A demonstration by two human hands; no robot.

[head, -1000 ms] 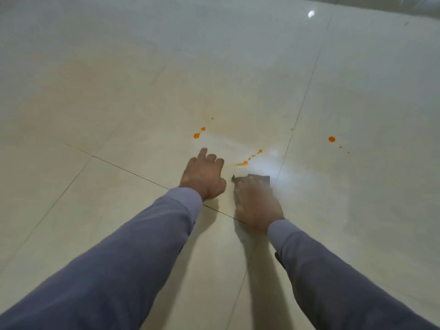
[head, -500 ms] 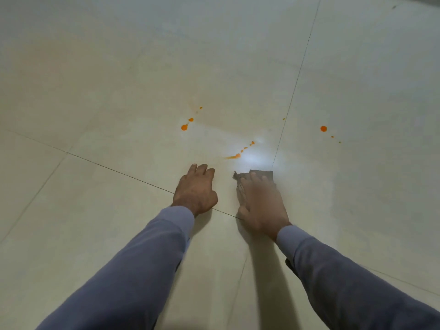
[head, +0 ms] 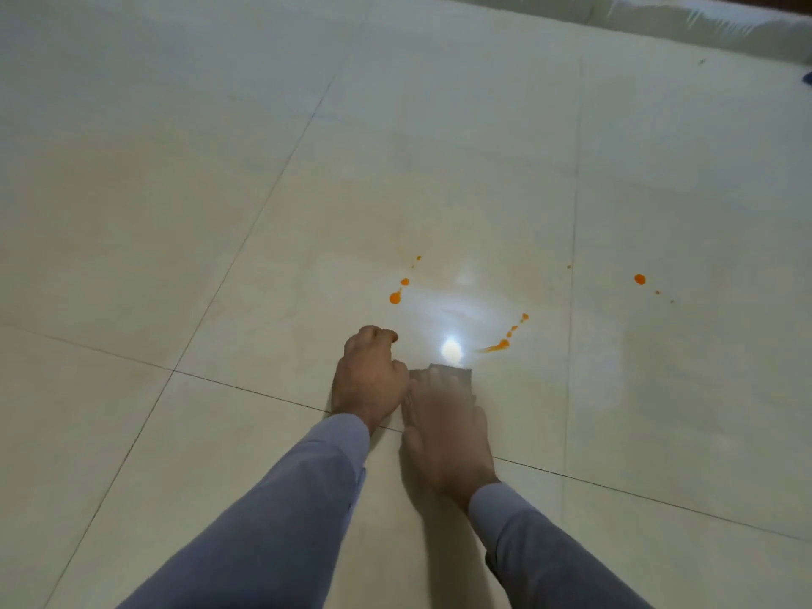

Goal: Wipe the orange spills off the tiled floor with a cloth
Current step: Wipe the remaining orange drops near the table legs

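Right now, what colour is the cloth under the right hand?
Dark grey-brown: the small flat cloth shows past the right hand in the head view.

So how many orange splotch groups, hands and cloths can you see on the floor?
Orange spill groups: 3, the left drops, the middle streak, the right drop
Hands: 2, the left hand and the right hand
Cloths: 1, the dark cloth under the right hand
Total: 6
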